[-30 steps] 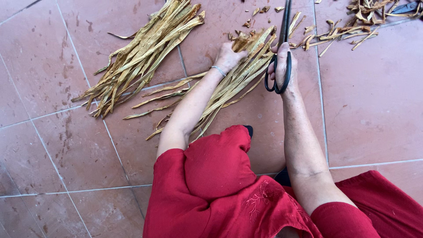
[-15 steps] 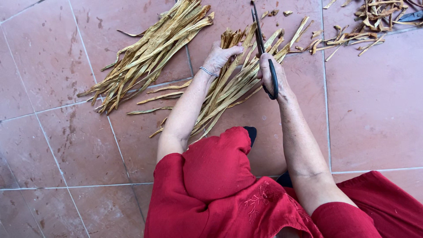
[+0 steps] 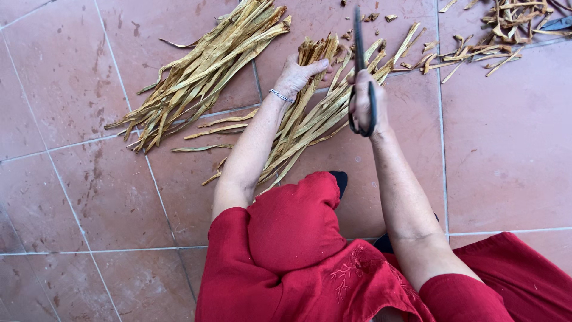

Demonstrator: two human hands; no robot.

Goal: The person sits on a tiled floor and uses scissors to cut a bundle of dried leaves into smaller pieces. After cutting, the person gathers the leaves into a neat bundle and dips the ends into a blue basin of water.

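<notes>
Trimming of dried leaf strips looks to be the step in hand: the left hand (image 3: 298,73) grips the top of a bundle of strips (image 3: 310,119) that fans back along the forearm, and just to its right the right hand (image 3: 364,101) is closed through the loops of black scissors (image 3: 360,65), blades seemingly shut, pointing away past the strip ends. A larger sorted pile (image 3: 202,77) lies left of the left hand, offcuts (image 3: 488,36) beyond the right hand. Cutting next would call for opening the blades across the held ends, clear of the left thumb.
</notes>
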